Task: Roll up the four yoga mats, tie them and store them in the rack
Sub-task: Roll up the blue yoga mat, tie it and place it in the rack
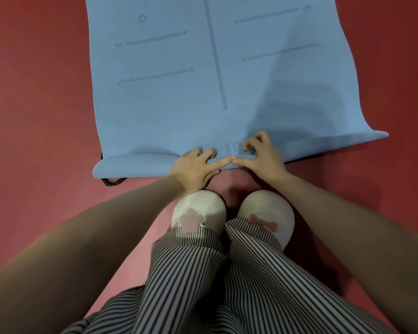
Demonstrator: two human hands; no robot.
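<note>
Left hand (195,168), right hand (263,156): fingers curled, clamping matte blue mat's (179,104) rolled near edge; print there unreadable.

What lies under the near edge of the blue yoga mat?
A thin black strap pokes out from under the blue yoga mat at its left corner, on the red floor. The rest of it is covered.

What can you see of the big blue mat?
The blue yoga mat lies mostly flat on the red floor, running past the picture's top. It looks soft and foamy, with darker printed lines and small circles. Its near edge is curled over, starting a roll. The left hand and right hand grip that curled edge near its middle, thumbs almost meeting. A black strap peeks out under its left corner.
</note>
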